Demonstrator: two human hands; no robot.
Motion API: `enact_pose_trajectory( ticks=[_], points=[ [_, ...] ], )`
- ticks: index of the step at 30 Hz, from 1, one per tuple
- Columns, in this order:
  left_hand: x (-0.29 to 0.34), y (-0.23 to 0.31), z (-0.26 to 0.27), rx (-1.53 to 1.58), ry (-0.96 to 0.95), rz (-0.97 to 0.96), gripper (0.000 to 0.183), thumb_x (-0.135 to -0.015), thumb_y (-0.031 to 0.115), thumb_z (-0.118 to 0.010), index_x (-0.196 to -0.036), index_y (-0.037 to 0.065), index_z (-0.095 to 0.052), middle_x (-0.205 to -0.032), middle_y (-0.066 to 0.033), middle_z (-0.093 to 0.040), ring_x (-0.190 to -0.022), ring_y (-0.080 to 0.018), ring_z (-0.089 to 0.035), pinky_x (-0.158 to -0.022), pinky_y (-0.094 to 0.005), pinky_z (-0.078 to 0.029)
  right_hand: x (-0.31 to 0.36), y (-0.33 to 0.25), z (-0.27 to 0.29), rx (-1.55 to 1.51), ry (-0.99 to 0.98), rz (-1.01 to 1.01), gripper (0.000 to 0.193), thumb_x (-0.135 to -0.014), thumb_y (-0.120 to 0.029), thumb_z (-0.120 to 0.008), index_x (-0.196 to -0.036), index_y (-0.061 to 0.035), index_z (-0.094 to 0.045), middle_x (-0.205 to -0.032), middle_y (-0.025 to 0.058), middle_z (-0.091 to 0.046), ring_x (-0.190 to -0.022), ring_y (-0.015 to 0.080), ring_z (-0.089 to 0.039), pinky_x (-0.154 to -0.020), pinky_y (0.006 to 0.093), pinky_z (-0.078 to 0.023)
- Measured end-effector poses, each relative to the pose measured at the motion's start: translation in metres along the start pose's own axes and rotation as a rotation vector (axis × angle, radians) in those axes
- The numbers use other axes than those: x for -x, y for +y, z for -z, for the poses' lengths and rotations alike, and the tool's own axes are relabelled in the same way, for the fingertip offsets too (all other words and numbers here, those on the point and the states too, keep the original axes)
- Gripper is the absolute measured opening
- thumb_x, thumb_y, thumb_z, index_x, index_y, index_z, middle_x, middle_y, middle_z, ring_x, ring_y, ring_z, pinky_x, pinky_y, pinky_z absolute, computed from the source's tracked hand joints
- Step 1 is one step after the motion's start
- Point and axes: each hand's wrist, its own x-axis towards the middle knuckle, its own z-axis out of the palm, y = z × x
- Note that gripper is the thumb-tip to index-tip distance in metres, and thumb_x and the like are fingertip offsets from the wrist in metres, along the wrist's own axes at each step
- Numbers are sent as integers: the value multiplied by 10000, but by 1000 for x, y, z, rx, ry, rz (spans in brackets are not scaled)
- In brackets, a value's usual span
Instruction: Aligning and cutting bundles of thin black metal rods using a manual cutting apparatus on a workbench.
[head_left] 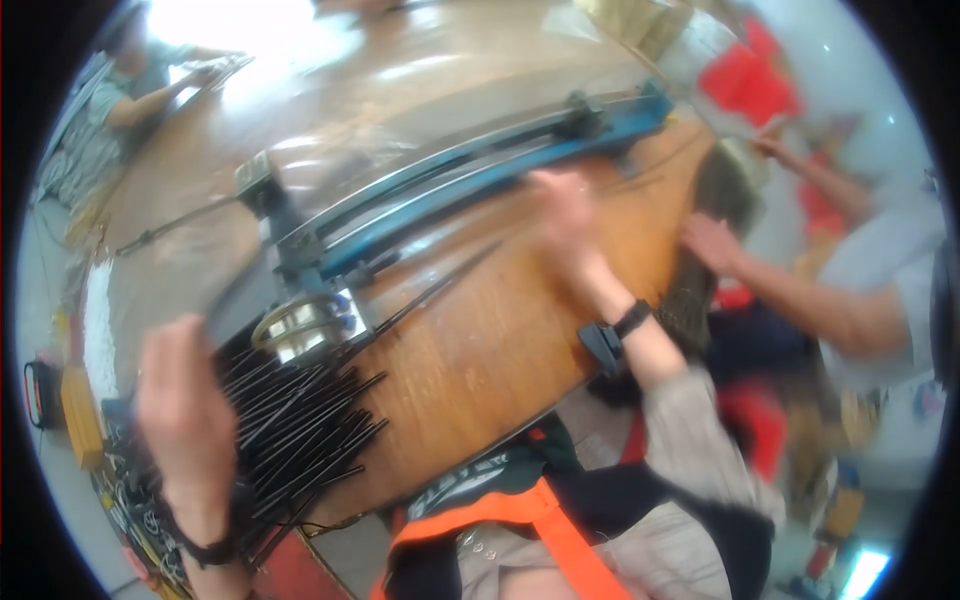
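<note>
We have our left hand point(187, 410) at the left, over the near end of the desk point(450, 380), just beside a loose heap of thin black rods point(310, 425); it is blurred, its fingers seem close together, and we cannot tell whether they pinch anything; the rods lie at a slant, many of their ends pointing toward the middle of the desk. Our right hand point(570, 220) is held out over the wooden top, near a long blue rail point(480, 183); it too is blurred, and we cannot tell whether it is spread or pressed together; a dark wristband point(632, 318) circles that wrist. The rail runs aslant across the desk, from beside the heap toward the upper right; by its left end, next to the rods, we see a shiny metal block point(305, 330) with a yellowish loop of tube over it; a single dark rod point(440, 288) lies on the wood between that block and our right hand. To our right sits a co-worker in a pale shirt point(880, 270), one hand point(712, 245) near the desk's edge; beyond, we find a red cloth point(750, 80).
</note>
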Motion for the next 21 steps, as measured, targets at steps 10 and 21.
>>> enact_pose_trajectory(
  ticks=[10, 21],
  points=[
    [35, -85, 58, -214, 113, 168, 284, -955, 47, -580, -1236, 33, -618, -937, -175, -645, -814, -318, -634, -717, -388, -498, -130, -138, -87, -543, -102, -400, 186, -978, -132, -566, -1136, -52, -625, -955, 120, -665, -880, 255, -638, -766, 378, -505],
    [81, -82, 78, -106, 2, 317, 308, -933, 9, -574, -1234, 50, -622, -907, -181, -630, -779, -339, -618, -701, -389, -489, -125, -175, -112, -879, -478, -165, 197, -979, -196, -590, -1047, -34, -679, -838, 131, -691, -707, 254, -650, -665, 356, -513]
  ],
)
